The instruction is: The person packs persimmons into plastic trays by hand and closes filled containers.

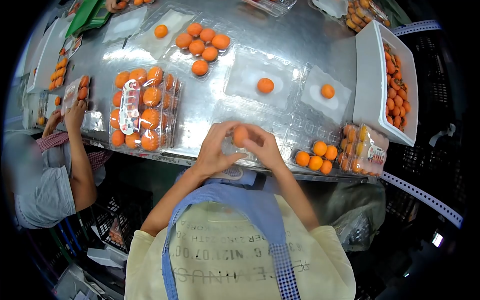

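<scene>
An orange fruit (240,135) is between my two hands, above a clear plastic tray at the table's front edge. My right hand (263,147) has its fingers and thumb on the fruit. On the fruit's left side, my left hand (217,150) is curved with thumb and fingers apart; whether its fingertips touch the fruit is hard to tell. Beyond my hands, a single fruit (265,85) lies on a lined clear tray (240,75). To the right, another fruit (327,91) rests on a white liner (312,102). Several fruits (315,162) sit in a clear tray near the front edge.
Stacked filled packs (150,107) stand at left, with a fruit-filled tray (197,47) behind them. At right are a white foam box (367,75) of fruit and a labelled pack (367,150). A co-worker (55,170) handles a pack at far left. The metal table (200,100) lies ahead.
</scene>
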{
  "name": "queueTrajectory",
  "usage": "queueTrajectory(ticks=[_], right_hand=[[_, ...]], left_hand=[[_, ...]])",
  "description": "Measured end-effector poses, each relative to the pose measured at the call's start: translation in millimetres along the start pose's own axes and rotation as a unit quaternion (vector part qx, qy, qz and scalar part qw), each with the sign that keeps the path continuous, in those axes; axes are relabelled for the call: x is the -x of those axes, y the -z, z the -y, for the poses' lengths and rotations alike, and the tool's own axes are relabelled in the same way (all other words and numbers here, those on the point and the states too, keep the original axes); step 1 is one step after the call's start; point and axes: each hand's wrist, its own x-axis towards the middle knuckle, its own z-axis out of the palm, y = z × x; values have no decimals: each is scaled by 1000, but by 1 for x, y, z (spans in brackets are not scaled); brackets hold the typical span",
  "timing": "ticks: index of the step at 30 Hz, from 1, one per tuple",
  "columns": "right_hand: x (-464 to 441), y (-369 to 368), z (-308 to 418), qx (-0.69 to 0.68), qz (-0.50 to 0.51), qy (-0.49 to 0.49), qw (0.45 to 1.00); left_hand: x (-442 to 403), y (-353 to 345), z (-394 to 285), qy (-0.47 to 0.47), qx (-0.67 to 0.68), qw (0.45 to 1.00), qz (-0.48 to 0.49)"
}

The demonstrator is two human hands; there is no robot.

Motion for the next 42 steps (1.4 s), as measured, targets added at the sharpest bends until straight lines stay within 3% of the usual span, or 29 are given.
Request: queueTrajectory(ticks=[3, 6, 9, 15, 21, 25, 27, 28, 29, 30, 31, 32, 33, 35, 36, 37, 38, 39, 40, 42], right_hand=[[-2, 11, -17, -149, -12, -51, 987], [-1, 12, -16, -303, -15, -41, 952], [-2, 15, -22, -339, 4, -29, 940], [0, 17, -32, -398, 16, -31, 917], [3, 22, -43, -432, 29, -28, 901], [3, 28, -35, -440, -21, -66, 895], [3, 69, -7, -409, -77, 14, 909], [9, 94, 43, -361, -131, 72, 920], [4, 141, 57, -385, -117, 179, 898], [7, 158, 107, -496, -158, 262, 813], [10, 188, 125, -535, -110, 283, 788], [14, 218, 142, -573, -61, 299, 761], [17, 214, 172, -488, -197, 320, 788], [-1, 206, 148, -205, -238, 270, 910], [-14, 197, 127, -54, -251, 236, 937], [-28, 182, 105, 91, -175, 121, 973], [-28, 125, 127, 265, -145, -90, 949], [-39, 107, 82, 258, -108, -12, 960], [-46, 88, 51, 336, -55, 68, 938], [-48, 67, 24, 457, -95, 123, 876]], left_hand=[[-4, 1, -5, -42, -80, 996, -19], [-3, 2, 5, -24, -82, 995, -42], [-14, 1, 25, 77, -101, 985, -114], [-80, -7, 100, 190, 24, 971, -145], [-124, -14, 107, 224, -172, 950, -130], [-130, -20, 114, 237, -210, 944, -91], [-131, -14, 118, 241, -182, 950, -77], [-129, -13, 122, 246, -98, 962, -70], [-126, -13, 129, 253, -14, 965, -62], [-122, -13, 132, 259, 70, 962, -55], [-119, -14, 109, 288, 193, 935, -77], [-117, -11, 103, 290, 206, 932, -69], [-116, -9, 99, 290, 219, 929, -63], [-114, -8, 95, 282, 238, 927, -65], [-112, -9, 95, 276, 243, 927, -74], [-111, -10, 95, 270, 249, 927, -83], [-111, -12, 94, 263, 245, 928, -92], [-110, -13, 92, 258, 241, 930, -103], [-107, -13, 92, 254, 235, 931, -114], [-102, -11, 94, 247, 208, 939, -119]])
